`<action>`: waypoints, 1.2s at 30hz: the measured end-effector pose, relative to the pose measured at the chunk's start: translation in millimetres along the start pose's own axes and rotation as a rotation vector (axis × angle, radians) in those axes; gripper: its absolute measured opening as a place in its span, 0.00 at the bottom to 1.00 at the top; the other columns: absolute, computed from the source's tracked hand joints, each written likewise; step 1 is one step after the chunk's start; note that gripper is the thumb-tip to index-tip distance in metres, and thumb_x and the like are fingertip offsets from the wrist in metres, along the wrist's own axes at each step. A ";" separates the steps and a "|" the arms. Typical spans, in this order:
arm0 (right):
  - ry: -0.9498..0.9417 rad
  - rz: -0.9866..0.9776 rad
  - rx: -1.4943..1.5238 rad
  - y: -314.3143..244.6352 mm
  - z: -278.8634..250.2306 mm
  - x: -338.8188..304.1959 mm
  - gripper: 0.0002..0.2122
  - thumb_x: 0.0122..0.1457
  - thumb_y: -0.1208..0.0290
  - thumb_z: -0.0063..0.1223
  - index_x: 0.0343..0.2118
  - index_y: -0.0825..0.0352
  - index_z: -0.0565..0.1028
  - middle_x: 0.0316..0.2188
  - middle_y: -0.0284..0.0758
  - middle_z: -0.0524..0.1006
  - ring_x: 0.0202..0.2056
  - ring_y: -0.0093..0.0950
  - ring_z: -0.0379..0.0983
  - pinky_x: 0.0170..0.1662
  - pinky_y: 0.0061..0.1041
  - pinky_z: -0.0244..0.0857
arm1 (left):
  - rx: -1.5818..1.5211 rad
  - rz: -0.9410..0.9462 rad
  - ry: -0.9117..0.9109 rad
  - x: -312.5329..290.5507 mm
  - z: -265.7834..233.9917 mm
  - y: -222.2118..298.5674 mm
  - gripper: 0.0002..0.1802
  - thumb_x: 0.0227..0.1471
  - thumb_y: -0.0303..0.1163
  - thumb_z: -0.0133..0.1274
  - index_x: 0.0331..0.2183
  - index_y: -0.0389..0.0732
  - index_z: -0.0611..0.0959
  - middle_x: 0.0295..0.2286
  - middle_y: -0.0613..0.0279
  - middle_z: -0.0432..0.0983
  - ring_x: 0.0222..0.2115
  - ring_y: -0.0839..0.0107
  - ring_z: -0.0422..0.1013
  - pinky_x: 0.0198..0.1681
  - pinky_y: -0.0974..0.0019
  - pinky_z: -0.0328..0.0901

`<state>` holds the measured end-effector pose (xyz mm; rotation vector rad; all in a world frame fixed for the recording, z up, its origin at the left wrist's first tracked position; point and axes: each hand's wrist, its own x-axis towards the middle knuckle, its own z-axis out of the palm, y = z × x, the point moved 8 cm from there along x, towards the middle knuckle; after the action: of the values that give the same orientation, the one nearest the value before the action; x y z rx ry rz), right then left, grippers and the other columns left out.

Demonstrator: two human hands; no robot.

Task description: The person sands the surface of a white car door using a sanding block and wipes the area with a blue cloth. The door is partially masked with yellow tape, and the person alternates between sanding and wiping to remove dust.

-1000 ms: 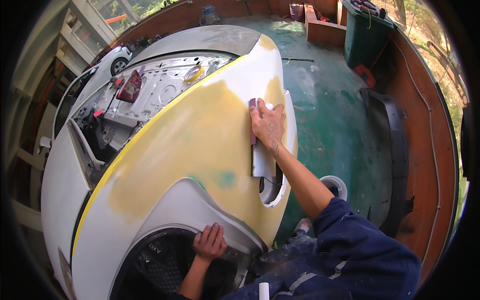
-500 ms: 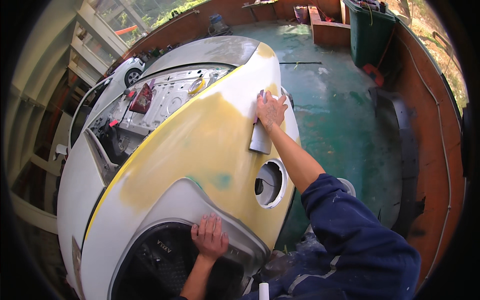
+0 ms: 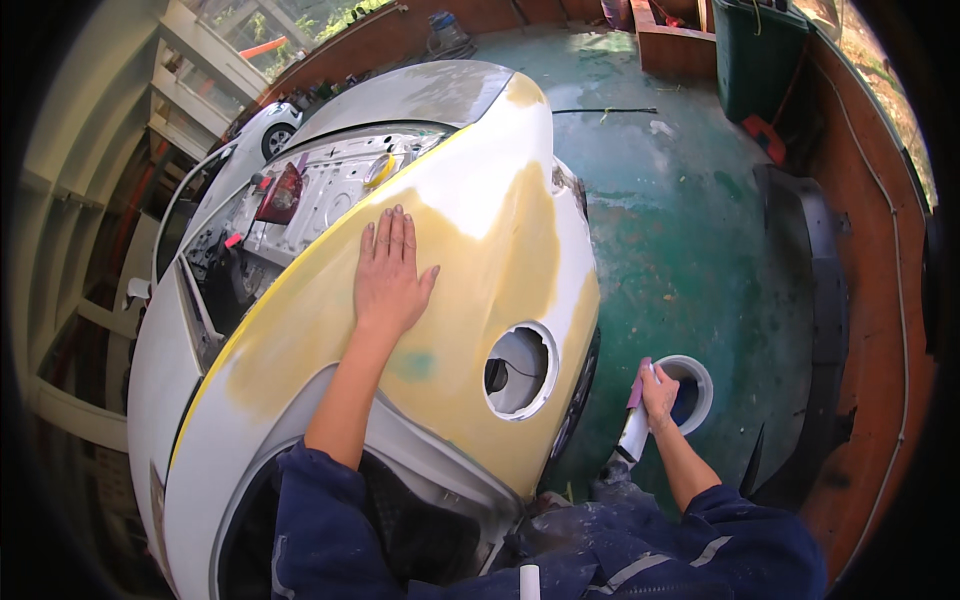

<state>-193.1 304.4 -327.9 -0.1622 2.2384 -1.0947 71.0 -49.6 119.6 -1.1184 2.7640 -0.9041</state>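
Observation:
My left hand [image 3: 388, 280] lies flat on the car's rear quarter panel [image 3: 470, 290], fingers stretched out over the yellow sanded filler. White and grey areas border the yellow, and a small green patch shows below the hand. Farther right, a round fuel-filler opening [image 3: 521, 371] is cut in the panel. Away from the car, at the lower right, my right hand [image 3: 658, 398] grips a long sanding block [image 3: 634, 436] with a purple strip along it. That hand is beside the rim of a white bucket [image 3: 702, 398], dark inside.
In the car's open rear lie a red tail light [image 3: 281, 194] and a roll of yellow tape [image 3: 380, 171]. A dark bumper [image 3: 822, 300] rests along the brown wall at right. A green bin [image 3: 760, 65] stands at the far right, a white car [image 3: 268, 128] at the far left.
My right hand has left the panel with the sanding block and come down beside the bucket. My left hand has moved from the wheel arch up onto the yellow area.

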 end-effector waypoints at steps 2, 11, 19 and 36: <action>0.017 0.108 -0.005 86.1 -37.7 -6.2 0.30 0.59 0.47 0.62 0.60 0.61 0.80 0.54 0.57 0.72 0.57 0.51 0.71 0.63 0.42 0.63 | 0.008 0.044 -0.001 39.6 23.6 17.6 0.48 0.66 0.57 0.45 0.71 0.30 0.57 0.73 0.46 0.50 0.74 0.54 0.45 0.77 0.48 0.38; 0.191 0.043 -0.094 215.0 -157.0 -23.4 0.15 0.63 0.62 0.59 0.36 0.73 0.84 0.24 0.31 0.79 0.30 0.20 0.71 0.37 0.29 0.66 | 0.026 0.132 -0.062 71.4 41.4 37.3 0.46 0.69 0.57 0.41 0.72 0.30 0.56 0.73 0.48 0.49 0.75 0.55 0.44 0.77 0.51 0.38; 0.111 0.241 -0.084 261.7 -210.9 -58.6 0.16 0.60 0.59 0.60 0.30 0.72 0.83 0.20 0.31 0.75 0.27 0.21 0.69 0.35 0.32 0.65 | -0.009 0.209 -0.123 -50.8 6.8 44.6 0.47 0.67 0.56 0.45 0.71 0.30 0.56 0.73 0.47 0.50 0.74 0.55 0.45 0.77 0.48 0.41; 0.226 0.230 0.033 301.0 -218.5 -137.2 0.15 0.65 0.62 0.57 0.42 0.71 0.85 0.27 0.29 0.81 0.32 0.20 0.74 0.37 0.26 0.68 | -0.173 0.158 -0.032 103.4 81.3 114.5 0.48 0.67 0.60 0.40 0.71 0.32 0.57 0.73 0.47 0.50 0.75 0.56 0.44 0.77 0.51 0.37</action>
<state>-165.5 695.5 -386.5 0.2394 2.3633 -1.0676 -59.0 -91.6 11.3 -0.9080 2.8994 -0.6351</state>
